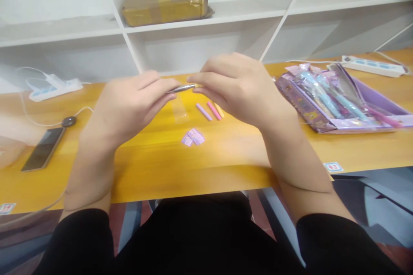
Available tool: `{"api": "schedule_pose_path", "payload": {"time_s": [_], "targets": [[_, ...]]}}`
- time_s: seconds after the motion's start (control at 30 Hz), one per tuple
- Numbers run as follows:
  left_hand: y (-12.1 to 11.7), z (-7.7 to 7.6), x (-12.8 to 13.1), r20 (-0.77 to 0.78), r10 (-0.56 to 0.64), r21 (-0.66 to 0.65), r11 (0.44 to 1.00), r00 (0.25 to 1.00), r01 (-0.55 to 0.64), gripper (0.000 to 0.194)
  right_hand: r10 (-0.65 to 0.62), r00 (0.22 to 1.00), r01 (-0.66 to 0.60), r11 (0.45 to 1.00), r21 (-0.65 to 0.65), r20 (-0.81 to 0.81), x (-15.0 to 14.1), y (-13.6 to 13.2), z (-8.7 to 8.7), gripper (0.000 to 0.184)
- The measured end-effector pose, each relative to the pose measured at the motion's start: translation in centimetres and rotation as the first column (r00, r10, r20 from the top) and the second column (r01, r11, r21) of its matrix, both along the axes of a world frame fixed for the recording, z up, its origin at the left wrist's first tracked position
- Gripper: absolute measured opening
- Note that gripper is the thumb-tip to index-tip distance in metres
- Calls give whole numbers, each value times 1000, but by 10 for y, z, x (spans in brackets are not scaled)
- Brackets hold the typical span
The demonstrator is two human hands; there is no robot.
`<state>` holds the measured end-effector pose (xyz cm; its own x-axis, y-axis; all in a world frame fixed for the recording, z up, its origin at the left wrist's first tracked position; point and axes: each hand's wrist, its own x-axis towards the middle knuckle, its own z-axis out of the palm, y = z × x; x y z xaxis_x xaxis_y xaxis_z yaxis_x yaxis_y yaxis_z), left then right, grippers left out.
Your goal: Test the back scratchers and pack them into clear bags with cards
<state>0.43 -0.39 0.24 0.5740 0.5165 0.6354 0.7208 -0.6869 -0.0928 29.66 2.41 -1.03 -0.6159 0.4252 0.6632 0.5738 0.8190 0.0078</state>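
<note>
Over the desk, a slim silver pen (184,88) with ringed grooves spans the gap between my two hands. My left hand (129,99) pinches its left end, and the fingers hide most of that part. The right end is gripped by the fingertips of my right hand (237,84), where a bit of yellow shows. Below on the desk lie a purple stick (204,112), a pink stick (214,111) and a yellow stick (219,110). Small purple printed cards (193,136) overlap nearer to me. A clear plastic strip (180,110) lies beneath my left fingertips.
On the right, a purple box (322,124) holds blue and pink pens in clear wrappers. A phone (43,149) lies at the left. Power strips (56,89) sit on both sides. Behind the desk, a taped carton (166,5) rests on a white shelf.
</note>
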Motion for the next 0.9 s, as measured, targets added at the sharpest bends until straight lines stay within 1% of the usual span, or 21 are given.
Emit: {"api": "schedule_pose_path", "payload": {"time_s": [0.13,0.2,0.27,0.33,0.4,0.47,0.53,0.63,0.7,0.73,0.8,0.87,0.9], "targets": [[4,-1,-6,17,-23,118,993,1000,21,25,-43,998,43,999,0,42,-1,-2,2,42],[6,-2,-10,49,-18,116,993,999,13,29,-55,996,53,998,27,72,-1,0,2,45],[9,-2,-13,69,5,92,996,998,-11,34,-55,996,53,998,25,68,-1,3,0,47],[14,-4,-16,59,17,115,993,998,-24,38,-40,999,40,998,-44,15,-1,8,-1,46],[20,-5,-17,30,32,169,985,999,-37,39,-27,998,20,990,-137,-49,0,13,-1,46],[25,-7,-18,8,45,201,979,999,-46,39,-25,996,9,982,-190,-82,1,17,0,47],[28,-8,-18,6,55,195,979,998,-55,39,-15,991,-15,973,-230,-131,2,21,1,48],[29,-8,-17,28,57,135,989,998,-60,43,11,971,-83,952,-294,-237,2,23,4,44],[30,-8,-18,53,68,97,993,996,-73,45,12,972,-82,952,-295,-233,3,24,4,41],[31,-8,-18,55,70,103,992,996,-76,44,19,974,-85,956,-282,-227,4,25,4,41],[36,-7,-19,23,50,192,980,998,-54,37,62,966,-131,954,-269,-250,7,30,1,39],[43,-7,-21,-23,-5,327,945,1000,12,27,108,943,-199,942,-270,-315,12,37,-3,36],[46,-7,-22,-31,-29,381,924,999,39,24,112,936,-207,942,-264,-335,15,41,-4,35]]}}
